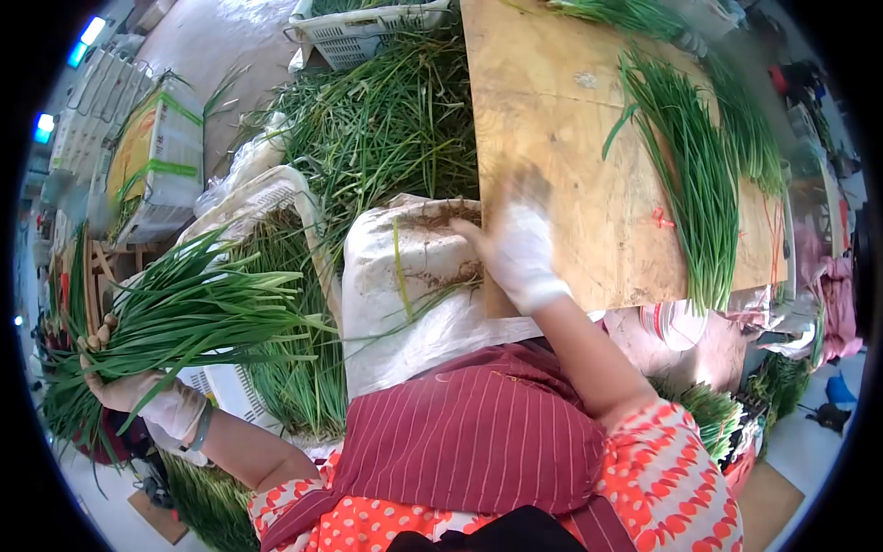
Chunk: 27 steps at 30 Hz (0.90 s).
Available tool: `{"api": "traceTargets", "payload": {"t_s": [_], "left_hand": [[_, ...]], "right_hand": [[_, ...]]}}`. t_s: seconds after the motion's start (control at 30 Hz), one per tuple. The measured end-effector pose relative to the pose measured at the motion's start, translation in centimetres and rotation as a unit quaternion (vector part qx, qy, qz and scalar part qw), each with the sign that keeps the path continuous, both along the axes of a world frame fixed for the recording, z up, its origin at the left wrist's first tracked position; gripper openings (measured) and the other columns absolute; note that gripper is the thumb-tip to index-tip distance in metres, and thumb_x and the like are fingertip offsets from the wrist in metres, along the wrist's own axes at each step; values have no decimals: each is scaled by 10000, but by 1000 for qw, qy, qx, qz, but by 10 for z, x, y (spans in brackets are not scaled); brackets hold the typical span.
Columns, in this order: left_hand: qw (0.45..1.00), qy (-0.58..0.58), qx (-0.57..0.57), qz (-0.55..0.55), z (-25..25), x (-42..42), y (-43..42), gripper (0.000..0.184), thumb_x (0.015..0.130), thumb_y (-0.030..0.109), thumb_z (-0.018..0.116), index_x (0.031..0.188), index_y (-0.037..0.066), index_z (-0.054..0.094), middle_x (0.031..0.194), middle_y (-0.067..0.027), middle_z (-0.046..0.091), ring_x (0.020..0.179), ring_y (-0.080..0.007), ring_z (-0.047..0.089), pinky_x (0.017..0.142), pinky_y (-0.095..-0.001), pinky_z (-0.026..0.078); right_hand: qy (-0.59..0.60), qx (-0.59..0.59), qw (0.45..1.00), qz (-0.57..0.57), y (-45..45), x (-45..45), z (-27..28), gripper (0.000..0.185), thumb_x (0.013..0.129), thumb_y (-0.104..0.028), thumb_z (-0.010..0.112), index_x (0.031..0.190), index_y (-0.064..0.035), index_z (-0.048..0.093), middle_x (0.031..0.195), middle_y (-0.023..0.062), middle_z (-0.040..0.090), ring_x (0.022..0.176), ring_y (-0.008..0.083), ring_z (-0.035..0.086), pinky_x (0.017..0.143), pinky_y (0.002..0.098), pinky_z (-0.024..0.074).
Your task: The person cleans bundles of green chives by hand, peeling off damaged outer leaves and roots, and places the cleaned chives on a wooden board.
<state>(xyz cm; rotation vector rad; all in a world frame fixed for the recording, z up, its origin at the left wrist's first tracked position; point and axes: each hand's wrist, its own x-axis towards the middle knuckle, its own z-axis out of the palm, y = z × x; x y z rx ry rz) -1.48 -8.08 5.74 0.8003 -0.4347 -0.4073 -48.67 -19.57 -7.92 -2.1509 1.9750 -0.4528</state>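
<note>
My left hand (152, 394), in a white glove with bare fingertips, is closed around a bunch of garlic chives (207, 308) held out at the left, pale cut ends toward me. My right hand (524, 239), gloved the same way, is over the left edge of the wooden board (570, 156). Its thumb stands apart from the fingers, which are smeared by motion, and it holds nothing. Just left of it, dirt and brown scraps lie on a white cloth (377, 322). Another bunch of chives (690, 175) lies on the board's right side.
Loose chives and trimmings (386, 120) are heaped beyond the cloth. A crate of chives (294, 368) stands at my left, with a white basket (368, 32) at the back. A carton (161, 156) sits far left. Red ties (660, 219) lie on the board.
</note>
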Motion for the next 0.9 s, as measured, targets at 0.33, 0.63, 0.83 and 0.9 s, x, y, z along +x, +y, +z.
{"api": "traceTargets", "payload": {"t_s": [0.33,0.63,0.83,0.9], "left_hand": [[993,-59,-25,-99,34,-77,-72,302,821,238,469,956,-17,558,831,-116,564,835,-245,533,896,-432,393],[753,-77,-294,-584,111,-194,-165,285,892,268,400,1003,43,536,1020,-123,556,1000,-285,527,972,-465,353],[837,76,-229,-492,29,-322,-196,222,897,226,426,825,55,548,873,-115,605,902,-223,583,905,-410,424],[856,108,-171,-476,-47,-344,-215,183,868,234,497,770,81,516,707,-42,539,657,-184,539,899,-388,408]], "right_hand": [[-322,-179,913,174,-106,42,53,248,871,-214,533,1073,-109,629,1139,89,595,1082,257,536,938,366,388],[-411,-188,892,-28,31,-142,141,233,915,-100,485,1076,29,593,1101,97,608,1027,163,549,903,259,400],[-394,-299,866,-77,79,-187,156,243,932,-97,446,1093,30,577,1114,105,600,1053,170,539,955,283,372],[-388,-284,871,-101,85,-193,153,245,933,-94,441,1097,29,574,1115,105,599,1051,171,540,957,287,371]]}}
